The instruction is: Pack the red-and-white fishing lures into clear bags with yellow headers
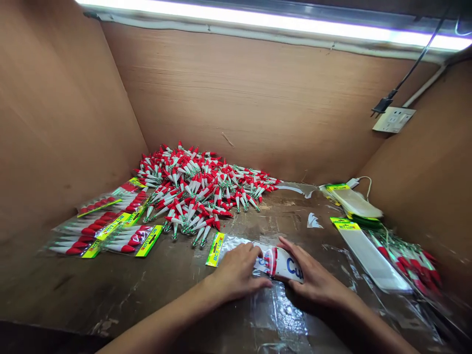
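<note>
Although several filled BCT LURE packets lie at the left, most of the work seems left, since a far larger heap of red-and-white lures lies loose near the back panel. Between the hands lies a header bag; the half-curled left hand rests over it, grip unclear, while the right hand closes round a white blue-lettered piece. The tabletop gives room leftward, to its near edge; flat sleeves limit the right.

Bag: glossy plastic. Lures: smooth plastic look. Back panel: matt, wood-grained.
</note>
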Demonstrator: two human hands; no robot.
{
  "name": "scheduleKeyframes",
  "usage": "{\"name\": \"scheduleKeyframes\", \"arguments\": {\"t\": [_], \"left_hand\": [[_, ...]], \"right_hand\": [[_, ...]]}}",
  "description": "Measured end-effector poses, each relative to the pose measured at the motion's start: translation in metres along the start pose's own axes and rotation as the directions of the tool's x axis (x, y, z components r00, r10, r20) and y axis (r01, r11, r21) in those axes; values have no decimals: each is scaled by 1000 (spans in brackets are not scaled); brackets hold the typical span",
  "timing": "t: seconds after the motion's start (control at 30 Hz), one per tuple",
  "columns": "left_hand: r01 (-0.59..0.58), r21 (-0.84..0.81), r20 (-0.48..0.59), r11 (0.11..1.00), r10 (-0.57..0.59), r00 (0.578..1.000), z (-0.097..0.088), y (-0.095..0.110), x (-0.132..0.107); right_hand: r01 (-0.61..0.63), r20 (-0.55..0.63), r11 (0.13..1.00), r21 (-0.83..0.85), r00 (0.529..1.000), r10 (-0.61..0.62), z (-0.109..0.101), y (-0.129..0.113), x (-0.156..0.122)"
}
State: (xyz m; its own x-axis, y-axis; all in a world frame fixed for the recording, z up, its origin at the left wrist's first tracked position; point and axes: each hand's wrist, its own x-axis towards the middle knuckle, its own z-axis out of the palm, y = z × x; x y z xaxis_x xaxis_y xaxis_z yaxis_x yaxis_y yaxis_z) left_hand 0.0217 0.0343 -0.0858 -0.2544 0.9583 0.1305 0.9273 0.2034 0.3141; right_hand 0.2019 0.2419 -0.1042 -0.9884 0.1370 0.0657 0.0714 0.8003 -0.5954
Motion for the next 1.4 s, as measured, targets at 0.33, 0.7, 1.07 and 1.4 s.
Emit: {"name": "scheduleKeyframes", "arguments": {"t": [0.33,0.7,1.07,1.4], "left_hand": [[-68,119,-14,991,70,997,12,20,5],[58,-130,-202,990,-84,976,14,16,-2],[-216,-57,-142,975,206,968,20,18,0],[-69,-467,-149,881,-1,989,18,-4,6]], "right_hand": [[-11,18,982,188,1000,7,-3,-4,4],[23,6,998,64,1000,-23,5,-2,3],[155,104,986,-68,984,-148,-1,-28,26],[148,31,985,-83,989,-146,22,1,23]]}}
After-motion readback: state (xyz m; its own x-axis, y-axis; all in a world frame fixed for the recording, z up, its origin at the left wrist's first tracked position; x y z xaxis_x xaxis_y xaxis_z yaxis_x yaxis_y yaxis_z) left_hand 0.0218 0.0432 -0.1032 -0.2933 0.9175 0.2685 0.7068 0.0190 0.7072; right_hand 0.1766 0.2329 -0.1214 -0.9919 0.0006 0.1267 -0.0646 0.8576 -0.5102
